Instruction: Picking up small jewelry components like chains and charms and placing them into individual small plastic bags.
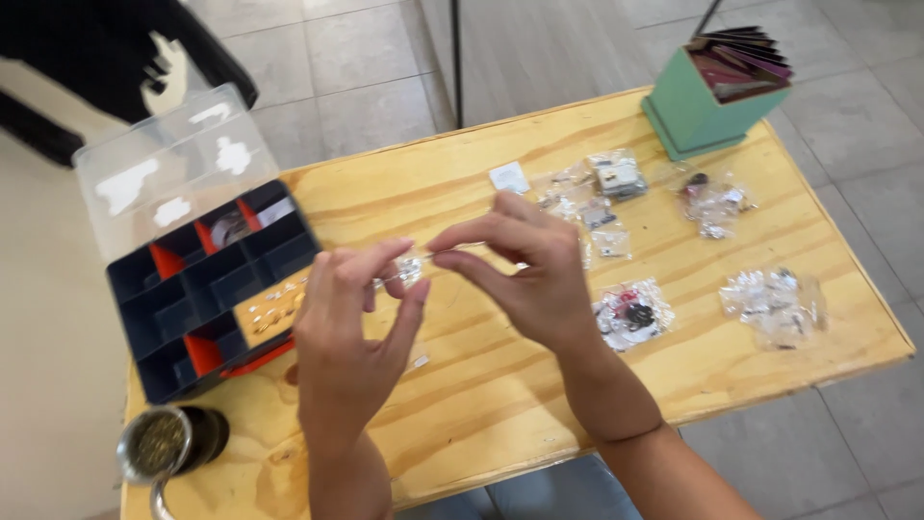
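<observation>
**Small clear bag held between both hands above a plywood table**

Both hands meet over the middle of the table and share one thing: a small clear plastic bag (409,271) with tiny pale parts inside. The left hand (351,323) pinches the bag's lower end between thumb and fingertips; the right hand (525,265) pinches its upper edge, thumb and forefinger pressed together, the other fingers curled. The bag hangs in the air, apart from the tabletop; whether its mouth is open cannot be told.

Just left of the hands stands a black compartment box (207,289) with orange dividers, its clear lid (168,164) tipped back. One compartment near the left hand holds small golden parts (272,313); another at the rear holds something pale; most appear empty. As a judgement, the sorting is at an early stage.

To the right, several more clear bags of small parts (775,303) lie spread on the wooden table (500,385), none in the box, so most of the work appears to remain. A green holder of dark cards (712,91) stands at the far corner, a metal cup (159,445) at the near left edge.
</observation>
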